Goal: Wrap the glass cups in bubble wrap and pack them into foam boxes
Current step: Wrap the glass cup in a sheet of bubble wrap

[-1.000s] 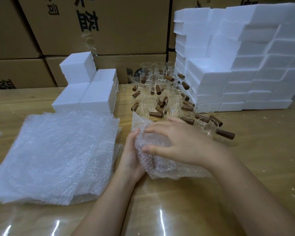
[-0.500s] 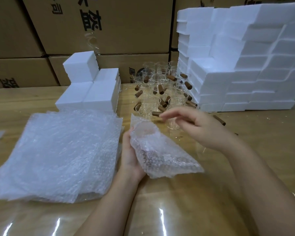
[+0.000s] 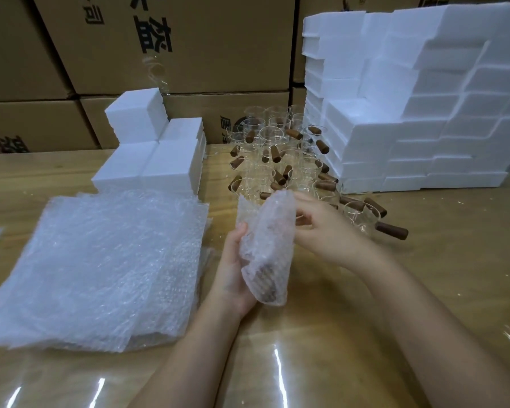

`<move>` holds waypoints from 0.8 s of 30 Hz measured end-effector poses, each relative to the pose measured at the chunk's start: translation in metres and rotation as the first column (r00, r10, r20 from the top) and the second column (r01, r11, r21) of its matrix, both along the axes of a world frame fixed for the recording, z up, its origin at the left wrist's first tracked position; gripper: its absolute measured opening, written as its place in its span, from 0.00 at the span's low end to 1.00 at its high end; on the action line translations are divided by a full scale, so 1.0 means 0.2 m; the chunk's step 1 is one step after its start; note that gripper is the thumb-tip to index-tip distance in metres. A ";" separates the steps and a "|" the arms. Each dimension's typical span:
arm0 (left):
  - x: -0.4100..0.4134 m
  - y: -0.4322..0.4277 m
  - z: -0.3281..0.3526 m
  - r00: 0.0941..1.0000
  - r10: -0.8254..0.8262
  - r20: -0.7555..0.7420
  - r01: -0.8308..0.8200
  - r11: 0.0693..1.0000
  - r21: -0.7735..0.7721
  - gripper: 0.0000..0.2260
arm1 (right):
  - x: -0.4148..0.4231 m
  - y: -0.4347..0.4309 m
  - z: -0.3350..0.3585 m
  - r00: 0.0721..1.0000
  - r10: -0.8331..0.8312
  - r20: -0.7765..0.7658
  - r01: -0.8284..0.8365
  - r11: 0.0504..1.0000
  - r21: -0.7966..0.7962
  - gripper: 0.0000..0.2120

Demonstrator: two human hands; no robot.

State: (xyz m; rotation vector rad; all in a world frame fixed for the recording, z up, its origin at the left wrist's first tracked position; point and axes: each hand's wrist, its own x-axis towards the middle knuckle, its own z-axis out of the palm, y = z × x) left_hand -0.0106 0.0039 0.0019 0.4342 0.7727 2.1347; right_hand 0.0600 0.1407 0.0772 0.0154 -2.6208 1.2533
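A glass cup rolled in bubble wrap stands tilted above the table's middle; its brown handle shows faintly through the wrap near the bottom. My left hand grips the bundle from the left and below. My right hand pinches the wrap's upper right edge with curled fingers. Behind them stand several bare glass cups with brown wooden handles. A stack of bubble wrap sheets lies on the left.
White foam boxes are piled high at the back right, and a smaller group of foam boxes stands at the back left. Cardboard cartons line the wall behind. The glossy wooden table reaches toward me.
The bundle has been turned from lying flat to nearly upright and rolled tighter. My right hand came back from above the cups to the wrap's top edge.
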 end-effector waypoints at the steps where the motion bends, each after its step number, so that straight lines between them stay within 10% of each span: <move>1: 0.00 0.00 0.00 1.000 -0.002 -0.029 0.002 1.000 -0.019 0.20 | -0.01 -0.01 -0.01 0.999 -0.053 -0.001 0.053 0.997 0.054 0.06; 11: 0.03 0.00 0.01 0.979 -0.112 -0.169 0.092 0.988 -0.120 0.35 | -0.02 -0.06 -0.09 0.956 -0.292 -0.010 0.291 0.947 0.139 0.13; 19: 0.00 0.00 0.00 0.990 -0.079 -0.117 0.068 0.993 -0.093 0.29 | -0.04 -0.08 -0.09 0.950 -0.312 0.013 0.303 0.932 0.198 0.10; 24: -0.05 -0.01 -0.01 0.986 0.096 0.139 -0.106 0.992 0.071 0.21 | 0.00 -0.10 -0.01 0.904 -0.190 -0.383 0.260 0.955 0.140 0.05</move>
